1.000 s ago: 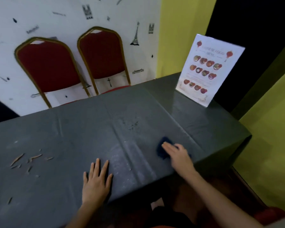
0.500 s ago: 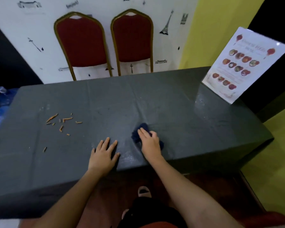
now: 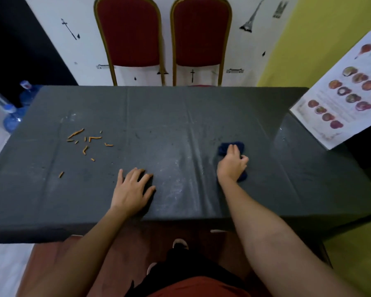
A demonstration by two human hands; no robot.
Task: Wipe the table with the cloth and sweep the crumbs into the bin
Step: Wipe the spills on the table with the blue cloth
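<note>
Nearest, two bare forearms reach over the table's front edge; the person stands close against it. Left hand lies flat, palm down, fingers spread wide, holding nothing, pressed on the grey cover near the front edge. It looks like a brace, pinning the cover.

Right hand sits a little farther in and to the right, fingers curled down onto the cloth, a dark blue wad. Cloth shows beyond the fingertips and again by the heel of the hand. Hand is closed over it, pressing it to the cover.

Between the hands: pale smears and long creases running front to back.

Farther in, left of the left hand and well apart from the cloth, the crumbs: orange slivers in a loose scatter, one stray nearer the front edge. Not yet reached by the wipe, I judge.

Right end, a menu card stands tilted. Beyond the far edge, two red chairs. Water bottles on the floor past the left end.

No bin in view.

Risks, as I judge them: the cover is loose, so a hard stroke could bunch it along the creases and flick crumbs off the left end. A wide stroke right could knock the card. With no bin beside the edge, swept crumbs may land on the floor.
</note>
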